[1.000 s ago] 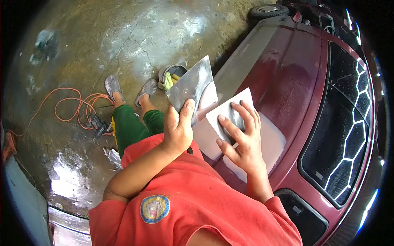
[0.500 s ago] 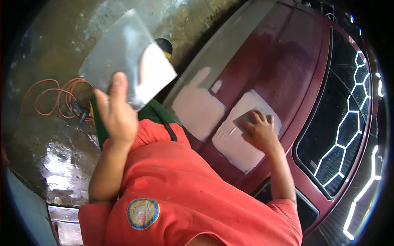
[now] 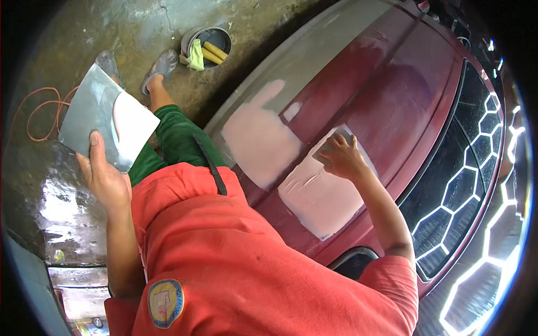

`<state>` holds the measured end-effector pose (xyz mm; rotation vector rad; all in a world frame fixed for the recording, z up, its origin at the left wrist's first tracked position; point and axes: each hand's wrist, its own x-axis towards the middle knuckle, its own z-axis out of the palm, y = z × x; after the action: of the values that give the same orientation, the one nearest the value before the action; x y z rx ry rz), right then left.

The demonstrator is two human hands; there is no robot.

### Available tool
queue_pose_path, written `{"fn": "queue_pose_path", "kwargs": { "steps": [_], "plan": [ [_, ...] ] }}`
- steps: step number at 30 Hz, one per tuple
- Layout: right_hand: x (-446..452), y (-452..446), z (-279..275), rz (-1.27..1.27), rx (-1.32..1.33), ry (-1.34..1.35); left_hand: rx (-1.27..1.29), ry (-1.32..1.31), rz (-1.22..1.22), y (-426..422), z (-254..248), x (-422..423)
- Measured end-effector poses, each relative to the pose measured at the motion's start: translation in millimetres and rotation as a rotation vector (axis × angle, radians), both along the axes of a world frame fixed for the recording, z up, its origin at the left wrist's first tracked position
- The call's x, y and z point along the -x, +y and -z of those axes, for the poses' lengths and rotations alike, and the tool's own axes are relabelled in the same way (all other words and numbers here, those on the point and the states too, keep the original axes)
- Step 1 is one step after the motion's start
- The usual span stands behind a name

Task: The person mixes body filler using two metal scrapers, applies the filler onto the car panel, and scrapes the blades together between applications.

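Observation:
My left hand grips a flat grey mixing board by its near edge, thumb on top. A smooth whitish-pink mass of filler covers the board's right side. Over the maroon car panel, my right hand is closed on a thin grey spreader, partly hidden by the fingers. The spreader lies against the upper end of a pale pink filler patch, which shows ridges near its left edge. A second pink patch sits to the left, with a finger-like strip at its top.
A round bucket holding yellow cylinders and a yellow-green cloth stands on the wet floor. An orange hose lies coiled at left. The car's dark window reflects hexagonal lights. My feet wear grey clogs.
The board in my left hand has moved left and down, uncovering the bucket and my legs. My right hand has slid the spreader toward the patch's upper end.

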<state>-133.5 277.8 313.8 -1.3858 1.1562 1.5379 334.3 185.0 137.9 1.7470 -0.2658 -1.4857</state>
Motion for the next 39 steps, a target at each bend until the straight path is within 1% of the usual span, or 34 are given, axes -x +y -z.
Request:
{"fn": "queue_pose_path", "kwargs": {
  "steps": [3, 6, 9, 12, 14, 16, 18, 21, 23, 26, 28, 30, 33, 39],
  "plan": [
    [9, 7, 9, -0.008, 0.04, -0.027, -0.037, 0.007, -0.085, 1, 2, 0],
    [11, 7, 16, -0.005, 0.021, -0.018, -0.001, 0.033, -0.038, -2, 0, 0],
    [12, 8, 21, -0.014, -0.029, 0.007, -0.021, 0.04, -0.062, -3, -2, 1],
    [9, 6, 24, 0.002, -0.031, 0.026, -0.011, 0.007, -0.009, -1, 0, -2],
    [11, 8, 24, -0.006, -0.04, 0.037, -0.036, 0.008, -0.019, 9, 9, -9],
    [16, 13, 21, -0.011, -0.069, 0.05, -0.04, 0.017, -0.013, 6, 7, -7],
    [20, 17, 5, -0.011, -0.107, 0.072, -0.021, 0.04, 0.008, -5, -2, 1],
    [5, 3, -33, -0.007, -0.146, 0.107, 0.018, -0.02, 0.047, 0, 1, 2],
    [1, 2, -59, 0.007, -0.169, 0.133, 0.007, 0.006, -0.003, -2, -1, 6],
    [-2, -11, -70, 0.023, -0.225, 0.171, 0.0, 0.044, -0.041, -2, -7, 11],
    [1, -16, -62, 0.035, -0.161, 0.14, -0.019, 0.068, -0.053, 0, -7, 11],
    [10, -16, -45, 0.051, 0.011, 0.058, -0.056, 0.096, -0.064, 5, -6, 9],
    [25, -15, -12, 0.05, 0.074, 0.021, -0.021, 0.063, -0.041, 5, -6, 8],
    [30, -16, 17, -0.023, -0.016, 0.063, -0.042, 0.031, -0.041, 13, -3, -3]
  ]
}}
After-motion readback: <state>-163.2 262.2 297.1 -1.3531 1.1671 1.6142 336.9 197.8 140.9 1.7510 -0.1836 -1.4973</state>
